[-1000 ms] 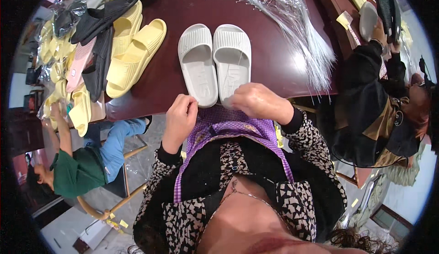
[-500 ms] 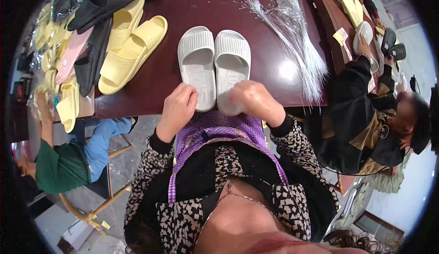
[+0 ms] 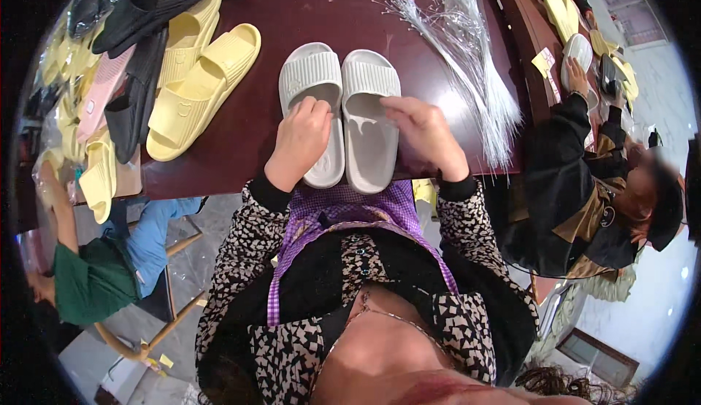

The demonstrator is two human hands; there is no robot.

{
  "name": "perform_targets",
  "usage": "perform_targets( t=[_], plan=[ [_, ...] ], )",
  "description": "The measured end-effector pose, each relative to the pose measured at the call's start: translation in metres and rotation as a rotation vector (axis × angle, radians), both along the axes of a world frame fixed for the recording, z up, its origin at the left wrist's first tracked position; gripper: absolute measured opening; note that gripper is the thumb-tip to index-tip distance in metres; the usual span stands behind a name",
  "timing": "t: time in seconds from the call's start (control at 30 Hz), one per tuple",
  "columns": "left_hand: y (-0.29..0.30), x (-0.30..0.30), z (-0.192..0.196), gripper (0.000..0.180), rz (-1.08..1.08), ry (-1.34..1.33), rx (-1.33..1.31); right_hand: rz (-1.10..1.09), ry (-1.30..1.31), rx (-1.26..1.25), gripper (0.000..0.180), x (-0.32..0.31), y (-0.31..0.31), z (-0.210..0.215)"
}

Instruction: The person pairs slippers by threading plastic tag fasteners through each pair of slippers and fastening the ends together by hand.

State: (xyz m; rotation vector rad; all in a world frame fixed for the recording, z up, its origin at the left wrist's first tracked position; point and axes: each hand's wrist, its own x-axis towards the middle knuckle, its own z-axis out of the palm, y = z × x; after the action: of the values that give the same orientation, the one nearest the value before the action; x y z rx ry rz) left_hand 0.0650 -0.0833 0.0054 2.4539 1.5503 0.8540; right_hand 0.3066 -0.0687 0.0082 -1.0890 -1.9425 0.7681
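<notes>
A pair of pale grey slide slippers lies side by side on the dark red table, straps at the far end and heels at the near edge. My left hand is over the left slipper, just below its strap. Its fingers are curled closed, and what they hold, if anything, is hidden. At the right slipper, my right hand comes in from the right, its fingers stretched loosely to the strap's near edge. They are slightly smeared, with nothing visible in them.
Yellow slippers, black slippers and a pink slipper are piled at the left. A bundle of clear plastic ties lies to the right. Co-workers sit at both sides; the right one's hand touches a pale slipper.
Both my hands have moved from the slippers' heels up toward the straps. The slippers have come slightly nearer to me. At the right, the co-worker's dark slipper has been lowered.
</notes>
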Motion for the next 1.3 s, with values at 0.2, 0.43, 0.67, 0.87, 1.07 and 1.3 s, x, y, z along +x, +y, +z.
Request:
perform_targets(
  t=[0.2, 0.43, 0.67, 0.87, 1.07, 1.3],
  plan=[
    [0.006, 0.002, 0.004, 0.007, 0.014, 0.000, 0.018, -0.218, 0.239, -0.266, 0.024, 0.021, 0.045, 0.006],
    [0.002, 0.002, -0.006, 0.006, 0.027, -0.040, 0.019, -0.277, -0.265, -0.300, 0.038, 0.009, 0.110, -0.019],
    [-0.007, 0.003, -0.011, 0.007, -0.001, -0.073, 0.034, -0.211, -0.209, -0.200, 0.030, 0.006, 0.116, -0.036],
    [0.001, 0.002, -0.014, 0.007, 0.000, -0.074, 0.042, -0.186, -0.067, -0.037, 0.020, -0.015, 0.127, -0.020],
    [0.056, -0.001, 0.004, 0.007, -0.029, -0.149, 0.046, 0.386, 0.118, 0.380, 0.010, -0.072, 0.191, 0.043],
    [0.046, 0.019, 0.005, 0.009, -0.062, -0.180, 0.007, 0.485, -0.120, 0.079, 0.007, -0.074, 0.207, 0.021]
  ],
)
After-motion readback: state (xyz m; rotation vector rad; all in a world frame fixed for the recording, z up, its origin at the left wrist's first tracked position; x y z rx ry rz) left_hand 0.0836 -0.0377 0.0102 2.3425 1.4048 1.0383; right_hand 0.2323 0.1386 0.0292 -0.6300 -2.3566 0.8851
